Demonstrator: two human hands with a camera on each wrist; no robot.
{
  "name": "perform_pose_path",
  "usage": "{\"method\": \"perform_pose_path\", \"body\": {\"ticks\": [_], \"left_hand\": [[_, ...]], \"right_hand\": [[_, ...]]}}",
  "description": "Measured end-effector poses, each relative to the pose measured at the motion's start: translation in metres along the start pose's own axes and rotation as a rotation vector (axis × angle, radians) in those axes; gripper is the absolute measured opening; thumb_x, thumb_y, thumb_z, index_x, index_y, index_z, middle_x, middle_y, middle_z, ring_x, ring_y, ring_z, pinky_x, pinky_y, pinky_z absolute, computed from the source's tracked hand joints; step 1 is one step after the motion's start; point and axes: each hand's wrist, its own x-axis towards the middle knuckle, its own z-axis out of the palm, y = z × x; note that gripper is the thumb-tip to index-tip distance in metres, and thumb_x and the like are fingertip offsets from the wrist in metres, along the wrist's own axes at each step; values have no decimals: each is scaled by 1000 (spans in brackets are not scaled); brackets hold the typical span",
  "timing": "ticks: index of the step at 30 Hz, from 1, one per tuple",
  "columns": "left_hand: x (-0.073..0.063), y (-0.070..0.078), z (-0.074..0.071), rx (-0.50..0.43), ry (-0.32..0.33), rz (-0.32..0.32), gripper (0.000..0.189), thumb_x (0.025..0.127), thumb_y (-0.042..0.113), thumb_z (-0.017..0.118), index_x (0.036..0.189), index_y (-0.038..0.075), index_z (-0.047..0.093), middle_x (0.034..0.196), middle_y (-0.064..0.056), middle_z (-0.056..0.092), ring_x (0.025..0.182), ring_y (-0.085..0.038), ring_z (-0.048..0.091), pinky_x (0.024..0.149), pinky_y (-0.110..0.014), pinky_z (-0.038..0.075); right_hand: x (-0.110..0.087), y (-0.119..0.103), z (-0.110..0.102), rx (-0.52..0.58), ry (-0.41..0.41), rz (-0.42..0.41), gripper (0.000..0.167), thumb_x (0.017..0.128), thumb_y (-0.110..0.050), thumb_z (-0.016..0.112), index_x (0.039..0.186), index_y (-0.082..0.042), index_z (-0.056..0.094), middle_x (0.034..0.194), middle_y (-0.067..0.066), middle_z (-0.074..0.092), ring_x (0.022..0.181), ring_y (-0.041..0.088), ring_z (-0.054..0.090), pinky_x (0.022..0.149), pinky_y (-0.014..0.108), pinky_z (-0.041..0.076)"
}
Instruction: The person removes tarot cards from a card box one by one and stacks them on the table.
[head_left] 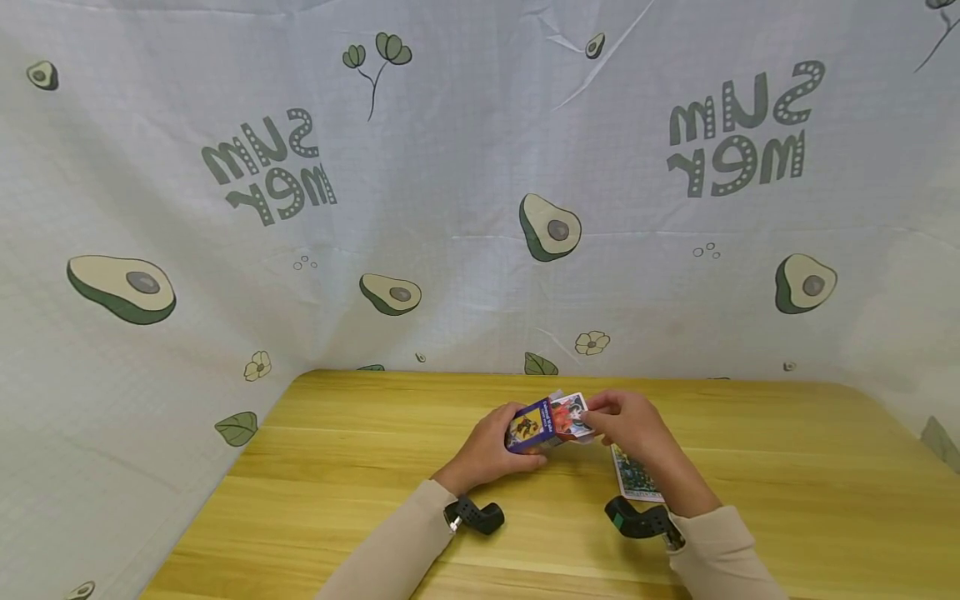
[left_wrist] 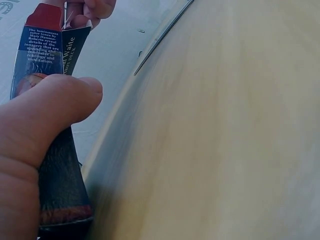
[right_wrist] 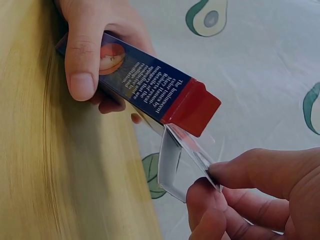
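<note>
My left hand [head_left: 487, 447] grips a dark blue tarot card box [head_left: 527, 428] by its sides, tilted up with its open end toward the right. In the right wrist view, a red side flap [right_wrist: 197, 107] and a white lid flap [right_wrist: 169, 162] stand out from that end. A picture card [head_left: 567, 414] sticks partway out of the box. My right hand [head_left: 636, 422] pinches the outer end of this card between thumb and fingers. Beneath the right hand and wrist, another picture card [head_left: 634, 480] lies face up on the table, partly covered by the arm.
The wooden table [head_left: 360, 467] reaches back to a pale curtain [head_left: 465, 167] printed with avocados and words, which also runs along the left side. Each wrist wears a black camera mount, one on the left wrist [head_left: 480, 516] and one on the right [head_left: 637, 518].
</note>
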Motion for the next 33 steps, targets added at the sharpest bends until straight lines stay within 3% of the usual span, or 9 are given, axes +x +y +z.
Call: {"method": "perform_pose_path", "body": {"ticks": [9, 19, 33], "left_hand": [[0, 2, -1, 12, -4, -3, 68, 76, 43, 79, 130, 14, 49, 110, 4, 57, 92, -8, 52, 79, -22, 44], [0, 1, 0, 1, -12, -7, 68, 77, 44, 78, 131, 14, 49, 111, 4, 57, 94, -8, 52, 80, -23, 44], [-1, 0, -1, -3, -9, 3, 66, 77, 44, 78, 129, 14, 50, 109, 4, 57, 91, -8, 52, 78, -22, 44]], "right_hand": [[-1, 1, -7, 18, -1, 12, 29, 91, -16, 65, 109, 6, 61, 99, 18, 67, 73, 26, 63, 69, 40, 54], [-2, 2, -15, -7, -3, 33, 31, 92, -21, 63, 112, 3, 59, 102, 20, 66, 76, 27, 63, 59, 39, 50], [-5, 3, -25, 60, 8, 17, 29, 91, -11, 62, 111, 9, 55, 97, 22, 67, 72, 26, 64, 65, 36, 55]]}}
